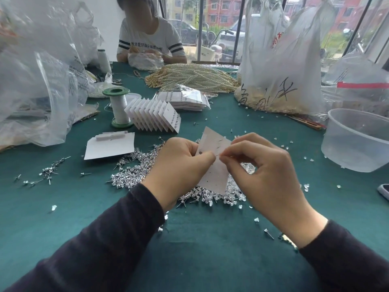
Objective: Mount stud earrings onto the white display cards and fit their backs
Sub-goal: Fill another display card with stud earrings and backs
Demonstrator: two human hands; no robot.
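Above the stud pile point(130, 175) tilts a hole-punched white card point(212, 173); the left hand point(179, 165) grip clamps its edge, the right hand point(263, 171) grip pinches a tiny piece point(217, 156) against it.

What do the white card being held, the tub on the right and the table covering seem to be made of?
White card: thin matte paperboard; punched holes, slight bend. Tub: translucent frosted plastic; green shows through its wall. Table covering: teal fabric, perhaps felt or velvet; soft, dull nap.

A green-clothed table point(200, 239) stood before tall dark-framed windows point(223, 28); daylight showed red buildings point(225, 7) outside.
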